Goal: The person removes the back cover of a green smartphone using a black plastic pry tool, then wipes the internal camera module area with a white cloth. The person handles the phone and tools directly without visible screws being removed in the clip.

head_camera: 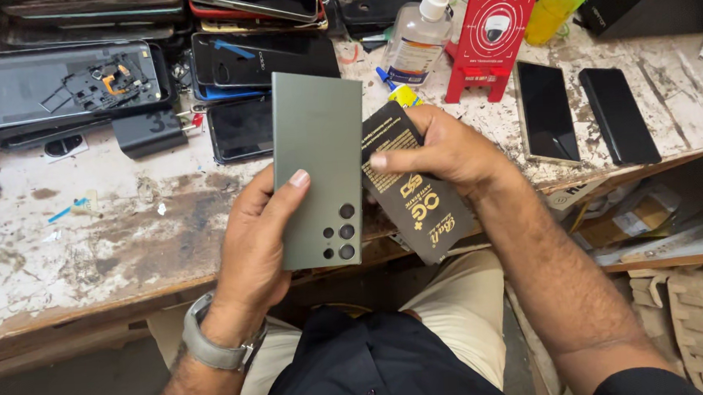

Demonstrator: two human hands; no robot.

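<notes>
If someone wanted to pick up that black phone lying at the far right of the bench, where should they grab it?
Probably by its two long edges, coming from above. The black phone lies flat on the workbench, slim, with bare bench showing along both long sides, so fingers could pinch across its narrow width. The neighbouring dark-screened phone lies apart.

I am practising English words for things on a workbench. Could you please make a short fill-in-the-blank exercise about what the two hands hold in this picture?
1. The left hand holds a green phone with its ____ side facing up.
2. The right hand holds a flat ____ packet with gold print.
3. A grey watch sits on the ____ wrist.

Missing words: back; black; left
</notes>
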